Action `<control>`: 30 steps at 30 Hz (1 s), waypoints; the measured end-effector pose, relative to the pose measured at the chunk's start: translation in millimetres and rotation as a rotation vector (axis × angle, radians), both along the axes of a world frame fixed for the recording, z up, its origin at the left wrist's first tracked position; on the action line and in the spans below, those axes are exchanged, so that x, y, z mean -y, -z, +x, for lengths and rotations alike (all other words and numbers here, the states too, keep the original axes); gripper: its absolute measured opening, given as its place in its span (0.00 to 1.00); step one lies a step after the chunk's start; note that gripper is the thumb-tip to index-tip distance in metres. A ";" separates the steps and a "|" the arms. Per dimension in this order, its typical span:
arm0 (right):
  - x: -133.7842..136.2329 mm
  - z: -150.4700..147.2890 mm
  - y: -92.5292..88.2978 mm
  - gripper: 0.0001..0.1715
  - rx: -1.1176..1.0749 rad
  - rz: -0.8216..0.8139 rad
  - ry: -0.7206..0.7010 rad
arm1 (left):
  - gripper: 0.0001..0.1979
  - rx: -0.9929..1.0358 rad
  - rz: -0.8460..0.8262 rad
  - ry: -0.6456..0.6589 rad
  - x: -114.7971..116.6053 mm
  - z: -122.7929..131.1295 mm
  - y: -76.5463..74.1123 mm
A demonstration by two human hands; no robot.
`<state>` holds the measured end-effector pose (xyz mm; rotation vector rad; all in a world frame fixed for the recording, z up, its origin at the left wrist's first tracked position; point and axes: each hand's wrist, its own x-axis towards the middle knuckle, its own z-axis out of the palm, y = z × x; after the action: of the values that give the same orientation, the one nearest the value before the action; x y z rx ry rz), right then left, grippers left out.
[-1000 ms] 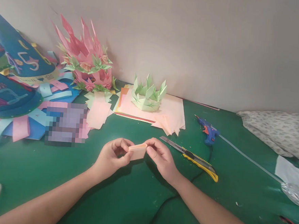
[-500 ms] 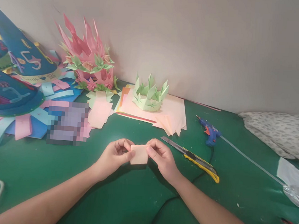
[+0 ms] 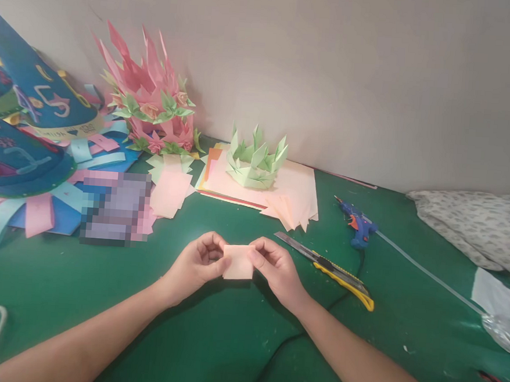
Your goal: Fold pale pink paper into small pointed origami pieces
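Observation:
A small folded piece of pale pink paper is held up over the green table between my two hands. My left hand pinches its left edge with thumb and fingers. At the opposite edge, my right hand grips it the same way, the thumb lying on the near face. Just right of my right hand lies a yellow utility knife with its blade out. Beyond the hands, a pale green folded-paper crown stands on a stack of paper sheets, with several folded pink pieces at its front.
A blue glue gun with a long glue stick lies at right, its black cable running toward me. Pink paper crowns, loose pink sheets and blue cone hats fill the left. A patterned cloth lies far right.
Both hands stay almost in place, still holding the folded pink paper. The paper's visible face has shifted very slightly; nothing else has visibly moved.

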<state>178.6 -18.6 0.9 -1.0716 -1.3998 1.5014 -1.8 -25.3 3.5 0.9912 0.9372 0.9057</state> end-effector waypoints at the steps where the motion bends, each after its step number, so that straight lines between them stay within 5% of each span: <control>1: 0.2 -0.3 0.3 0.14 0.010 0.004 0.009 | 0.11 0.004 0.003 0.003 -0.1 0.2 -0.1; 30: 2.5 -2.2 -2.8 0.12 0.029 0.034 0.030 | 0.09 -0.101 -0.005 -0.113 2.5 1.1 -2.4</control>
<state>176.4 -21.2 3.6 -1.0932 -1.4184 1.4415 -0.7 -27.7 5.8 0.9946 1.0888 0.9546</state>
